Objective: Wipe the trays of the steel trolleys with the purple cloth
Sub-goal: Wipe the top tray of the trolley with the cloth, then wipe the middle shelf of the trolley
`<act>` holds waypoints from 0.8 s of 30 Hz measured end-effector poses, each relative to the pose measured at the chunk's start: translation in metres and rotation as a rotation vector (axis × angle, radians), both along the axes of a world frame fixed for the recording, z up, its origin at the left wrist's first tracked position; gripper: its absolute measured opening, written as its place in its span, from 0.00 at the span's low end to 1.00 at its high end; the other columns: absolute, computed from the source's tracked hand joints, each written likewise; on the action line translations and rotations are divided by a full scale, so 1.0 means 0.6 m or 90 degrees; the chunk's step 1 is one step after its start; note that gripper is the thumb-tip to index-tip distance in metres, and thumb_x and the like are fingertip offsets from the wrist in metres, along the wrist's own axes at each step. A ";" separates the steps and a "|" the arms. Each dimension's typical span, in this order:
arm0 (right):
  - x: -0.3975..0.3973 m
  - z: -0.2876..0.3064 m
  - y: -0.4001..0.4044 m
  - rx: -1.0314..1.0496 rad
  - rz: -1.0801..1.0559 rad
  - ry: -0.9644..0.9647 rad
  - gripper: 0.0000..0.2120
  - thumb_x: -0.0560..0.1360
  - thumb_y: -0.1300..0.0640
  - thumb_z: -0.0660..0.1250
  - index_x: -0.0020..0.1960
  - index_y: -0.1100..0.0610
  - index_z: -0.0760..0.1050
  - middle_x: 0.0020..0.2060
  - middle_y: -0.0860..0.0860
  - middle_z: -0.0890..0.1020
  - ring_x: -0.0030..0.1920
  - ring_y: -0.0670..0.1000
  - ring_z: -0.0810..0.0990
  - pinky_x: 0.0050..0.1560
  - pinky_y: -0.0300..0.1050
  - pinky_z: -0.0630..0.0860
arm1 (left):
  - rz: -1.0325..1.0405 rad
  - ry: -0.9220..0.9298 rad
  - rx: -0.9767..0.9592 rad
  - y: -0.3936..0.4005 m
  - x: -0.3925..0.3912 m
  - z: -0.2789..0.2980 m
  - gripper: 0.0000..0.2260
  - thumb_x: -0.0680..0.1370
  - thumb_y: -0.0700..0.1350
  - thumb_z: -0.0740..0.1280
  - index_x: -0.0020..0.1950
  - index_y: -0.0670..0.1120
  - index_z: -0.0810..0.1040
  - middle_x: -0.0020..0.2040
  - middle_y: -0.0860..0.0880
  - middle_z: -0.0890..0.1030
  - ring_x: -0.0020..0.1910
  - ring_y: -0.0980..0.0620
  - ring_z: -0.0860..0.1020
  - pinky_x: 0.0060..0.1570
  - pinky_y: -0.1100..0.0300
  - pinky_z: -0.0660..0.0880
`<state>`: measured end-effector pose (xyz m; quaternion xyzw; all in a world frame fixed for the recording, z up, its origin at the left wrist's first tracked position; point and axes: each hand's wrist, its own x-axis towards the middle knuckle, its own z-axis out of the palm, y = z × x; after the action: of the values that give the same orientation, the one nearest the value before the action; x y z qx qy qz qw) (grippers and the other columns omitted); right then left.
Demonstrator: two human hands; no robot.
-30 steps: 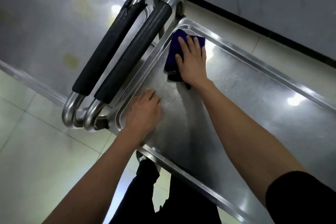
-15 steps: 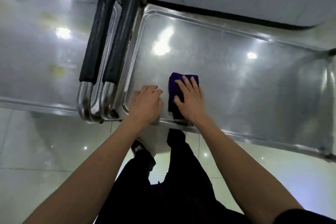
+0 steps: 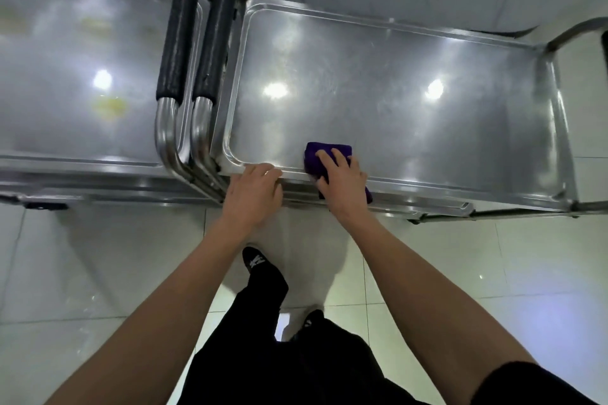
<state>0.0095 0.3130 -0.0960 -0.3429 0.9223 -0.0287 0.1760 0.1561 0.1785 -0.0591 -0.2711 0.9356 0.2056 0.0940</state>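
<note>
Two steel trolleys, end to end on pale floor tiles (image 3: 98,273), black-sleeved push handles (image 3: 197,39) side by side between them. Right trolley tray (image 3: 411,69): bare, glossy, ceiling lights mirrored in it. Left trolley tray (image 3: 65,52): yellowish smears near its middle. Purple cloth (image 3: 324,154): folded, on near edge of right tray, draped over rim. Right hand (image 3: 342,179): flat on cloth, fingers extended and spread, pressing rather than gripping. Left hand (image 3: 253,191): on near rim just left of cloth, fingers bent over edge, grasping rim. Dark trousers and shoe (image 3: 255,261) below.
</note>
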 end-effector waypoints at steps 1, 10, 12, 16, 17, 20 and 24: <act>0.009 0.002 0.018 -0.010 0.015 0.004 0.27 0.79 0.53 0.62 0.76 0.47 0.60 0.75 0.54 0.65 0.71 0.62 0.63 0.63 0.63 0.69 | 0.002 0.004 0.000 0.014 0.010 0.001 0.15 0.82 0.47 0.61 0.68 0.48 0.76 0.67 0.50 0.76 0.67 0.47 0.71 0.64 0.46 0.70; 0.135 0.014 0.210 -0.254 -0.089 -0.105 0.25 0.79 0.56 0.64 0.75 0.50 0.66 0.74 0.52 0.69 0.71 0.56 0.68 0.67 0.58 0.70 | -0.005 -0.035 0.020 0.186 0.127 -0.003 0.16 0.82 0.47 0.59 0.69 0.48 0.75 0.69 0.51 0.75 0.68 0.47 0.71 0.63 0.48 0.70; 0.160 0.012 0.240 -0.282 -0.111 -0.136 0.25 0.79 0.57 0.64 0.75 0.51 0.67 0.74 0.52 0.69 0.71 0.55 0.68 0.69 0.54 0.69 | -0.026 -0.050 0.028 0.216 0.151 -0.008 0.16 0.82 0.46 0.58 0.68 0.46 0.75 0.67 0.49 0.76 0.67 0.46 0.71 0.62 0.48 0.70; 0.195 -0.005 0.262 -0.280 -0.139 -0.182 0.24 0.79 0.59 0.64 0.75 0.52 0.67 0.72 0.51 0.71 0.70 0.52 0.70 0.71 0.53 0.68 | -0.029 -0.067 0.062 0.230 0.184 -0.027 0.19 0.83 0.47 0.58 0.72 0.46 0.71 0.70 0.46 0.74 0.69 0.45 0.70 0.68 0.46 0.68; 0.203 -0.011 0.263 -0.280 -0.154 -0.193 0.24 0.79 0.59 0.64 0.75 0.52 0.67 0.72 0.50 0.72 0.70 0.52 0.71 0.70 0.53 0.69 | -0.027 -0.072 0.067 0.226 0.190 -0.034 0.19 0.83 0.48 0.58 0.73 0.46 0.71 0.70 0.46 0.74 0.69 0.45 0.70 0.68 0.46 0.68; 0.224 -0.030 0.258 -0.284 -0.190 -0.219 0.25 0.79 0.60 0.64 0.75 0.51 0.67 0.70 0.50 0.73 0.67 0.52 0.73 0.68 0.54 0.72 | -0.010 -0.076 0.085 0.202 0.210 -0.060 0.20 0.82 0.48 0.59 0.74 0.47 0.70 0.71 0.47 0.73 0.69 0.44 0.71 0.68 0.46 0.67; 0.249 -0.074 0.235 -0.289 -0.245 -0.236 0.25 0.79 0.62 0.64 0.75 0.52 0.67 0.69 0.51 0.74 0.64 0.51 0.75 0.65 0.53 0.75 | 0.000 -0.068 0.109 0.147 0.228 -0.118 0.20 0.82 0.49 0.60 0.74 0.49 0.70 0.72 0.48 0.73 0.70 0.45 0.70 0.70 0.46 0.66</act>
<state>0.1586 0.4542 -0.1405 -0.1825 0.8923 -0.3277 0.2512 0.2930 0.2668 -0.1298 -0.2730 0.9081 0.2702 0.1667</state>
